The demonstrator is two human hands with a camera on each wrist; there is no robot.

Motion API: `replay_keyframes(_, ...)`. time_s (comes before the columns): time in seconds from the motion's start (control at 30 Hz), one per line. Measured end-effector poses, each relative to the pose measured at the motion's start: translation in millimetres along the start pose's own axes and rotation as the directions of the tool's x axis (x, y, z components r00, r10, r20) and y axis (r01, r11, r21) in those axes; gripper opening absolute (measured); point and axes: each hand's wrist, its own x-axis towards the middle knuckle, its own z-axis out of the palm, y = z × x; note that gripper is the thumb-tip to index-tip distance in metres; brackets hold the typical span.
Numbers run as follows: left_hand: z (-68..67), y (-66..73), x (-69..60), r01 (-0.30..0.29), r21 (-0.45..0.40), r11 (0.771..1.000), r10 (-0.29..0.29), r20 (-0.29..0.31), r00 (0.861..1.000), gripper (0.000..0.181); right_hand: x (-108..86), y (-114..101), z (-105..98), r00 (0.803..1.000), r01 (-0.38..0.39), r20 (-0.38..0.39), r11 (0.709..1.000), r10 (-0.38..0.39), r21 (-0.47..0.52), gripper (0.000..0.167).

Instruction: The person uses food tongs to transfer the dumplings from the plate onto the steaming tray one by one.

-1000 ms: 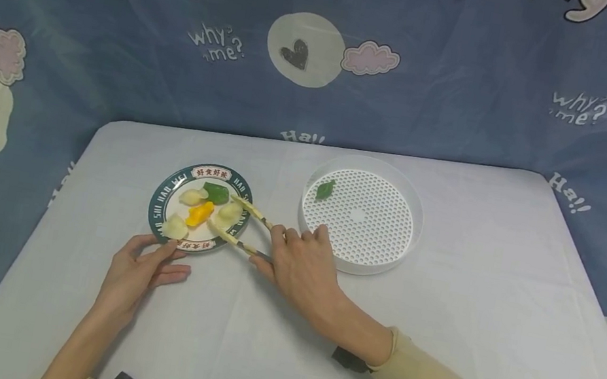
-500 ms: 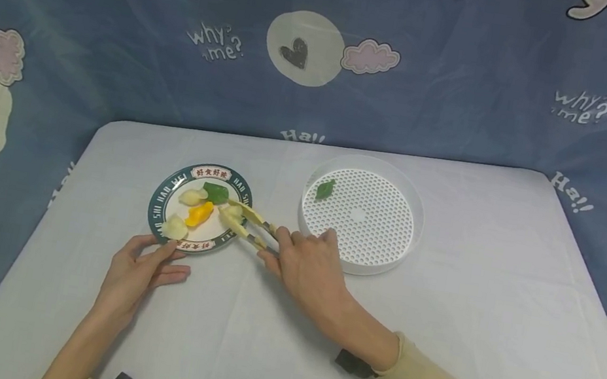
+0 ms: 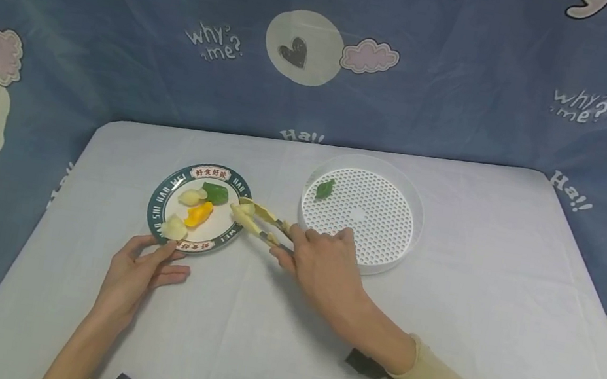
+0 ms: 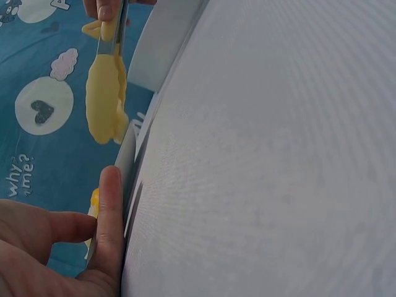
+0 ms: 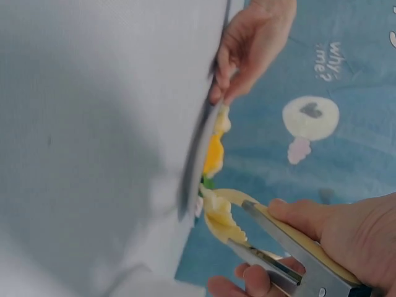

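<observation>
In the head view my right hand [image 3: 327, 279] grips yellow-tipped tongs [image 5: 278, 232], whose tips close around a pale yellow petal-like piece [image 5: 219, 209]. The tongs and this piece hang over the right rim of a round plate [image 3: 158, 203] with a green lettered border. My left hand [image 3: 131, 278] holds the plate's near rim between thumb and fingers. On the plate lie an orange-yellow piece [image 3: 198, 214], a green piece [image 3: 215, 193] and two pale yellow pieces, one near the left thumb [image 3: 174, 227]. The left wrist view shows the tongs just beyond my fingers.
A round white perforated tray [image 3: 372, 223] with a clear raised rim stands right of the plate, partly behind my right hand. A green leaf [image 3: 325, 188] lies in it at the upper left. White cloth [image 3: 253, 354] covers the table; a blue printed curtain [image 3: 442, 105] hangs behind.
The tongs' tips, earlier spread around the pale yellow piece on the plate, have closed on it. My right hand has moved right, carrying it to the plate's edge. My left hand stays put.
</observation>
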Motion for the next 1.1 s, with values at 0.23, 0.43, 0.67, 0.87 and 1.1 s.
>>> replay_keyframes(0.23, -0.4, 0.8, -0.1, -0.008, -0.006, 1.000, 0.008, 0.010, 1.000, 0.079, -7.7, 18, -20, 0.997, -0.070, -0.020, 0.997, 0.071, 0.022, 0.045)
replay_keyframes(0.43, -1.6, 1.2, -0.3, -0.009, -0.006, 1.000, 0.009, 0.011, 1.000, 0.080, -19.7, 39, -34, 0.991, -0.124, -0.040, 0.992, 0.124, 0.016, 0.050)
replay_keyframes(0.67, -0.7, -1.0, -0.8, -0.012, 0.011, 1.000, 0.012, 0.005, 1.000, 0.083, -33.5, 59, -40, 0.981, -0.184, -0.056, 0.983, 0.183, 0.000, 0.051)
replay_keyframes(0.87, 0.1, -0.7, -1.3, -0.013, 0.002, 1.000, 0.013, 0.001, 1.000, 0.083, -39.8, 65, -39, 0.978, -0.198, -0.062, 0.980, 0.198, 0.004, 0.050)
replay_keyframes(1.1, 0.3, 2.7, -1.9, -0.020, 0.005, 1.000, 0.020, 0.003, 1.000, 0.082, -44.1, 69, -42, 0.971, -0.234, -0.040, 0.972, 0.235, 0.024, 0.048)
